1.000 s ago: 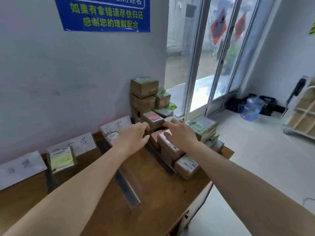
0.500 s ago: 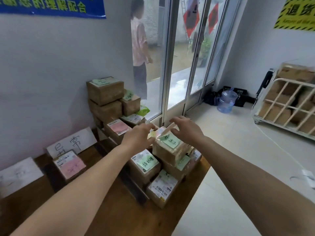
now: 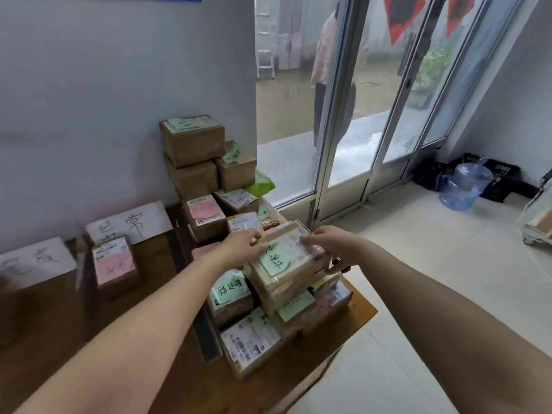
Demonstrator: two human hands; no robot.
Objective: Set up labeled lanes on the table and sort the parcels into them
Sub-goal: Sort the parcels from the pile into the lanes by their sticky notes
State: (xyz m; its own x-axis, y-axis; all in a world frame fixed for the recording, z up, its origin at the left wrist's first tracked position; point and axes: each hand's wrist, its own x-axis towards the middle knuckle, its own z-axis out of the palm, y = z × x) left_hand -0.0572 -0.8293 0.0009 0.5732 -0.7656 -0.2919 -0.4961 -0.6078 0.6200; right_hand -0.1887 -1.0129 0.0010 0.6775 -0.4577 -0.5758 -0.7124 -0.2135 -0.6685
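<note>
Gripping top parcel (image 3: 286, 264) at 9 and 3 o'clock, left hand (image 3: 242, 245) and right hand (image 3: 331, 246) closed on its sides, presumably for lifting off stack toward a lane

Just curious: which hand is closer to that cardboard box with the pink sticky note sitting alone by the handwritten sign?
Left. The left hand is on the parcel pile, right of the pink-noted cardboard box; the right hand is farther right.
</note>
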